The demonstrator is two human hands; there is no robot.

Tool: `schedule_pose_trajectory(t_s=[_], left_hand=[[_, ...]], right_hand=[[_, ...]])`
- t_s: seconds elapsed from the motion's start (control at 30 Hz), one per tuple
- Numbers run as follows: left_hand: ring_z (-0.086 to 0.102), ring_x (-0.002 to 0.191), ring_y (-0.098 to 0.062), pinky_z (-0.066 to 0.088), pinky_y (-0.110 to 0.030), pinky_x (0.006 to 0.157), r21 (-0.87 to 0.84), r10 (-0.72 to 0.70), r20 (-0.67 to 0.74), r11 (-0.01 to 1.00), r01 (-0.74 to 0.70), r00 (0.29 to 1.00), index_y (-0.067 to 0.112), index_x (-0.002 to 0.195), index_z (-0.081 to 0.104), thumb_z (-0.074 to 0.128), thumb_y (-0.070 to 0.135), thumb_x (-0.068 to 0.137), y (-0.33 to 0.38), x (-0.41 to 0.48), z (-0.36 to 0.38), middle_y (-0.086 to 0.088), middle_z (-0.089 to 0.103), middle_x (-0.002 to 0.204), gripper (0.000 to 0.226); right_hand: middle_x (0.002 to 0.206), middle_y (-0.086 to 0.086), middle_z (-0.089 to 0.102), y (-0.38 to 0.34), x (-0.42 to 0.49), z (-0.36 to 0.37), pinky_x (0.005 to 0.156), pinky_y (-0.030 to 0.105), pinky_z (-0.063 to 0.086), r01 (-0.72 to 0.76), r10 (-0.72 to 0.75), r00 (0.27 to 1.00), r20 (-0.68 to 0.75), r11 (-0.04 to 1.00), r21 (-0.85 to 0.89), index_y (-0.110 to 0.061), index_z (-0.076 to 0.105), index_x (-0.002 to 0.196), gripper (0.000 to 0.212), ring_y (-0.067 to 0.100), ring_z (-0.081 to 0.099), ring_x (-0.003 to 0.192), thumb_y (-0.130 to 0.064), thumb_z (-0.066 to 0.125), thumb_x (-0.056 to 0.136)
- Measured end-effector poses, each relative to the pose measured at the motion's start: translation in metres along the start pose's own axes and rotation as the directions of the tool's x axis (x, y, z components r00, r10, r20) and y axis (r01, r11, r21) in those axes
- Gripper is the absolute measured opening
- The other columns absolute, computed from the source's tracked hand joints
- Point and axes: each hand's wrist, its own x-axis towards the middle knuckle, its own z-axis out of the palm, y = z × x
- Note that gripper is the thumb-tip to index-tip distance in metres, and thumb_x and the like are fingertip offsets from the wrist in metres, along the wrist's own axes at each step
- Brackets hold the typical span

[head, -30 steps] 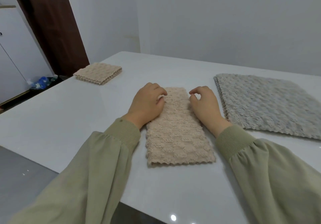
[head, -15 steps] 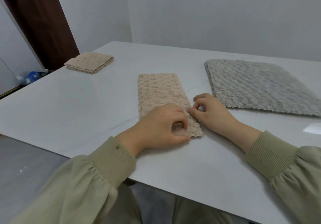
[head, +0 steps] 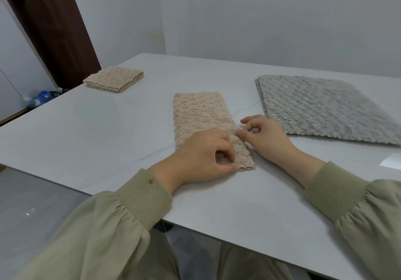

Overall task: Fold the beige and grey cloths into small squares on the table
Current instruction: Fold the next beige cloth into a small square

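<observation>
A beige cloth (head: 201, 114), folded into a long narrow strip, lies lengthwise in the middle of the white table (head: 108, 127). My left hand (head: 201, 160) covers its near end and pinches the near left corner between thumb and fingers. My right hand (head: 264, 136) rests at the strip's right edge, thumb and forefinger pinching that edge. A stack of flat grey cloths (head: 321, 108) lies to the right. A small folded beige square stack (head: 114, 79) sits at the far left corner.
The table's near edge runs diagonally under my forearms, with grey floor (head: 32, 210) below on the left. A dark brown door (head: 50, 23) and a white wall stand behind the table. Blue items (head: 42, 97) lie on the floor beyond the left corner.
Both hands slid from the strip's far end down to its near end and took hold of it. Over the last half second they barely moved.
</observation>
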Motion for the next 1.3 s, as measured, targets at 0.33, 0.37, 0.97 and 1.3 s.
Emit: schedule_pose_trajectory(t_s=[0.33, 0.37, 0.97, 1.3], left_hand=[[0.055, 0.067, -0.007, 0.043, -0.017, 0.063, -0.096, -0.051, -0.049, 0.994, 0.046, 0.997, 0.017, 0.067, 0.071, 0.072, 0.020, 0.074, 0.002, 0.002, 0.001, 0.011, 0.060, 0.070, 0.007], [0.055, 0.067, -0.006, 0.042, -0.017, 0.062, -0.100, -0.053, -0.070, 0.994, 0.046, 0.996, 0.017, 0.067, 0.072, 0.072, 0.021, 0.074, 0.002, 0.003, 0.001, 0.011, 0.061, 0.069, 0.008], [0.055, 0.078, -0.002, 0.043, -0.021, 0.072, -0.064, -0.202, -0.249, 0.979, 0.192, 0.947, 0.014, 0.082, 0.074, 0.062, 0.016, 0.087, -0.004, 0.007, -0.005, 0.010, 0.067, 0.079, 0.014], [-0.003, 0.146, -0.022, 0.004, -0.050, 0.116, 0.387, -0.589, 0.082, 0.762, 0.519, 0.804, 0.030, 0.150, 0.018, 0.022, 0.047, 0.100, -0.023, 0.006, -0.005, 0.003, 0.006, 0.160, 0.053]], right_hand=[[0.111, -0.007, 0.061, 0.001, 0.000, 0.000, 0.086, 0.022, 0.033, -0.014, 0.014, 1.000, 0.020, 1.000, 0.013, -0.017, 0.062, 0.059, 0.026, 0.006, 0.055, 0.103, -0.027, 0.072, 0.080], [0.109, -0.008, 0.061, 0.001, 0.000, 0.000, 0.085, 0.022, 0.033, -0.022, 0.021, 1.000, 0.011, 0.999, 0.033, -0.016, 0.062, 0.059, 0.026, 0.007, 0.055, 0.104, -0.026, 0.073, 0.080], [0.110, 0.001, 0.062, 0.003, 0.002, -0.001, 0.078, 0.021, 0.031, 0.053, -0.052, 0.999, 0.015, 0.976, -0.210, -0.018, 0.055, 0.058, 0.029, 0.014, 0.055, 0.106, -0.024, 0.070, 0.082], [0.104, 0.006, 0.062, 0.008, 0.006, 0.002, 0.073, 0.024, 0.030, 0.070, -0.082, 0.996, -0.022, 0.945, -0.319, -0.009, 0.057, 0.065, 0.025, 0.021, 0.054, 0.102, -0.021, 0.066, 0.085]])
